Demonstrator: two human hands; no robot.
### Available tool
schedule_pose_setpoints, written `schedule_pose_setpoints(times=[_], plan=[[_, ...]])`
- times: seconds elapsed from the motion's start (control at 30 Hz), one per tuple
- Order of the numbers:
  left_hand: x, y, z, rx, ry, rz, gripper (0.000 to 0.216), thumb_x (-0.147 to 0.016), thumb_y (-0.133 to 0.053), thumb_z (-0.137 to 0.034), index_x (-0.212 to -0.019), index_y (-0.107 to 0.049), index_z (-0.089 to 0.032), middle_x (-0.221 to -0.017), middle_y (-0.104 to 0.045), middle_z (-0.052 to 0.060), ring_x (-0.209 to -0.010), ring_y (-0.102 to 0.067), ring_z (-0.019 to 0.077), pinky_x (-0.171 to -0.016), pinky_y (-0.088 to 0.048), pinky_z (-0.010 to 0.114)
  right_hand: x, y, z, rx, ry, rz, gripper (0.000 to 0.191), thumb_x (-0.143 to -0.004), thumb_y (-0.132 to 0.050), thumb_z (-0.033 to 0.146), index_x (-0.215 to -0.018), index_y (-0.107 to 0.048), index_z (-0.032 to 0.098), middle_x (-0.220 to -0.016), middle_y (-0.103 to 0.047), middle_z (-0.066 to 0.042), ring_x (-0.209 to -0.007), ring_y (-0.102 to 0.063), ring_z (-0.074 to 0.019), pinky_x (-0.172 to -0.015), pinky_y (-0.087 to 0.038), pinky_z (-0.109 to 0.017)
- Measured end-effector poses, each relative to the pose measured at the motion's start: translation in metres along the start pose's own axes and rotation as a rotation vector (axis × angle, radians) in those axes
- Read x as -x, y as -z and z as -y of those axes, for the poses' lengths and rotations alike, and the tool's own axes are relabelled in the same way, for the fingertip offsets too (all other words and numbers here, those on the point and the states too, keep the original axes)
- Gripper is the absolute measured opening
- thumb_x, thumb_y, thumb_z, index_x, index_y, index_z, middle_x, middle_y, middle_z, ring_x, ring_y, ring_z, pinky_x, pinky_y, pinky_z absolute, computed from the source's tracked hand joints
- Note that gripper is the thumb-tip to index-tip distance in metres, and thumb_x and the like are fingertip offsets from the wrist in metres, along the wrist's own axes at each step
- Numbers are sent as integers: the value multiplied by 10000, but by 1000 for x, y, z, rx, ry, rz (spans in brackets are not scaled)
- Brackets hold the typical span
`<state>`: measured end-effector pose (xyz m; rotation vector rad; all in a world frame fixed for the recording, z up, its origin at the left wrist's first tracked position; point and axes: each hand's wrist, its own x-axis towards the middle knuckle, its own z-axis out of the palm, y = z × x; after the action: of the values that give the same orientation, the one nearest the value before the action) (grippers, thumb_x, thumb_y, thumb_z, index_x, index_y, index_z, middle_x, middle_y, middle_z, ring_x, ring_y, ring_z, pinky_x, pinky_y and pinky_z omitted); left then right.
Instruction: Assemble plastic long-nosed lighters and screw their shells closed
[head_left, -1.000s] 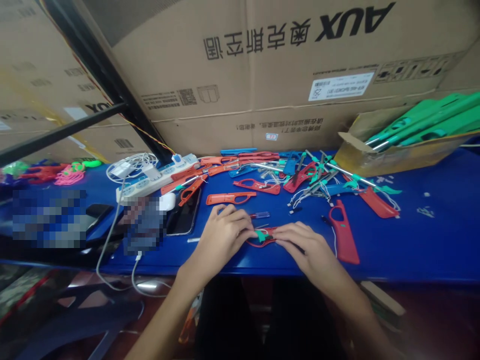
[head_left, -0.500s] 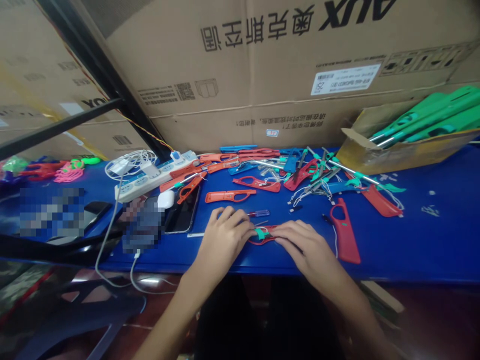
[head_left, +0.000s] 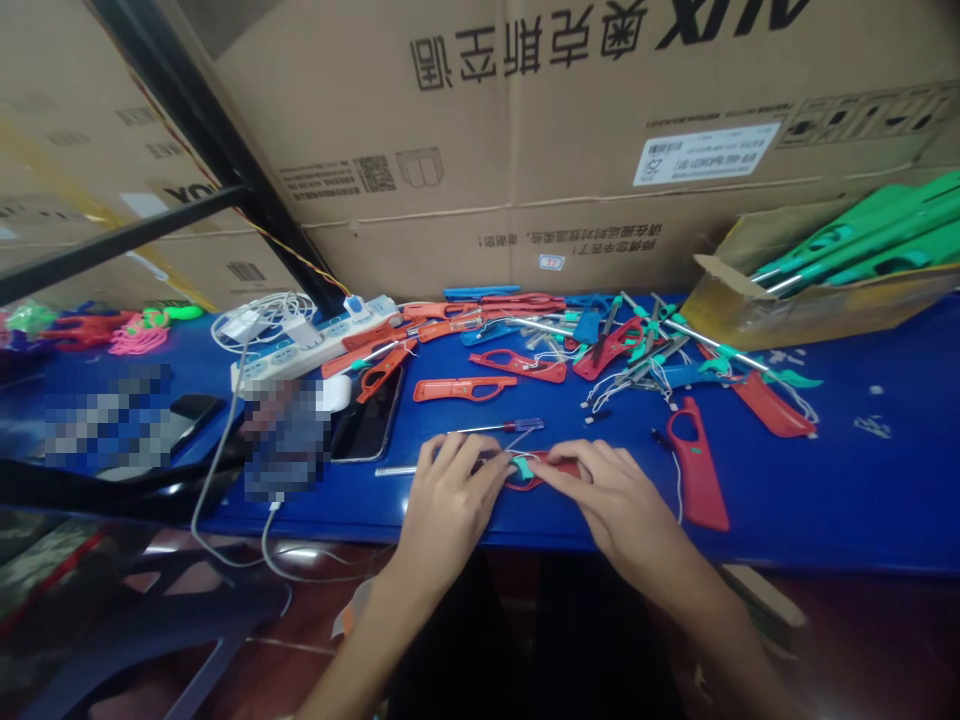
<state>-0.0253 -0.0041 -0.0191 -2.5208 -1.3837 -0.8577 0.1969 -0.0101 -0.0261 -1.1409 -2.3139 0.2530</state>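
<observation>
My left hand (head_left: 454, 490) is closed, fingers bent, on the left part of a half-assembled red long-nosed lighter (head_left: 566, 467) that lies at the table's front. A green trigger piece (head_left: 521, 467) and a white wire show in its casing, between my hands. From the other side my right hand (head_left: 611, 490) pinches the casing, thumb and fingertips close to the trigger. Past my left hand sticks out a thin metal tube (head_left: 395, 470). Just beyond the lighter lies a screwdriver (head_left: 527, 425) with a clear purple handle. My fingers hide part of the casing.
A red lighter casing (head_left: 697, 470) lies to the right, an orange casing (head_left: 463, 389) behind my hands. Further back is a pile of lighter parts (head_left: 630, 345). A carton (head_left: 810, 315) holds green lighters. Left are a phone (head_left: 367, 425) and a power strip (head_left: 315, 350).
The view has shifted slightly. My left hand has moved a little, and the screwdriver's shaft now shows. My right fingers have shifted on the casing near the trigger.
</observation>
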Motion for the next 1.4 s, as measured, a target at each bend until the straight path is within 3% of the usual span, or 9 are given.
schedule_pose_setpoints(times=[0.23, 0.53, 0.8, 0.97, 1.2, 1.4], plan=[[2, 0, 0, 53, 15, -20, 98, -976, -632, -199, -1045, -700, -218, -1003, -745, 24, -918, -628, 204, -893, -397, 400, -2, 2, 5, 17, -37, 43, 351, -1051, -480, 274, -1375, -612, 296, -1187, -643, -66, -971, -553, -220, -789, -442, -374], [3, -3, 2, 116, 48, -31, 77, -981, -630, -211, -1025, -692, -209, -997, -733, 23, -924, -621, 191, -895, -389, 384, 2, -5, 1, 129, 37, 62, 478, -1029, -469, 128, -1461, -520, 325, -1288, -590, -78, -1027, -549, -218, -828, -438, -367], [3, -4, 4, 139, 124, 27, 87, -975, -639, -258, -1024, -708, -236, -996, -715, 19, -911, -565, 207, -819, -385, 373, -2, -3, 5, 154, 47, 63, 380, -1046, -489, 272, -1417, -565, 311, -1261, -604, -87, -1020, -547, -232, -799, -446, -371], [1, -6, 6, 205, 166, 36, 69, -971, -647, -272, -1001, -699, -237, -972, -702, 7, -905, -547, 203, -811, -384, 366, 0, -6, 2, 187, 98, 88, 389, -1043, -466, 194, -1408, -564, 285, -1408, -596, -44, -1032, -534, -243, -809, -450, -387], [0, -4, 5, 240, 188, 103, 100, -1002, -586, -280, -1008, -665, -217, -1001, -657, 40, -913, -530, 219, -790, -416, 364, -1, -6, 1, 113, 98, 106, 387, -1038, -450, 136, -1397, -557, 236, -1400, -619, -18, -1012, -525, -227, -820, -467, -393], [2, -5, 8, 364, 220, 85, 146, -987, -616, -290, -1118, -647, -235, -1114, -618, 60, -1068, -547, 237, -925, -458, 388, 1, -5, 1, 100, 112, 82, 410, -1006, -484, 79, -1377, -567, 233, -1381, -633, -18, -1027, -545, -222, -841, -469, -393]])
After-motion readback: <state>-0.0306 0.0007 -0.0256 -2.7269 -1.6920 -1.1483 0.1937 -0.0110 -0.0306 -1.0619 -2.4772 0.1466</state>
